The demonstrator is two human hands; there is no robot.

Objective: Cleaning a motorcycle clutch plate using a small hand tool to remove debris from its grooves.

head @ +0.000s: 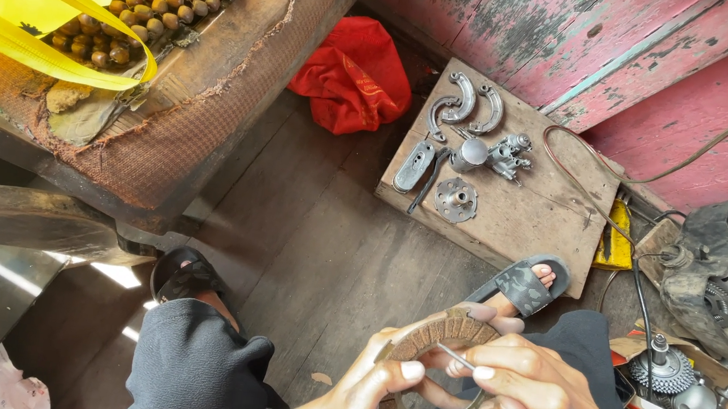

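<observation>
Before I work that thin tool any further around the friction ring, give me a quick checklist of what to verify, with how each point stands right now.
1. Left hand has a firm grip on the friction ring: ok, fingers wrap its rim.
2. Right hand controls the thin metal tool: ok, pinched between the fingers.
3. Tool tip sits against the ring: cannot tell, fingers hide the contact.
4. Ring is held above the lap, away from the wooden board: ok.
5. Brake shoes and other small parts lie on the board: ok.
6. Sandalled foot is apart from the parts: ok.
</observation>
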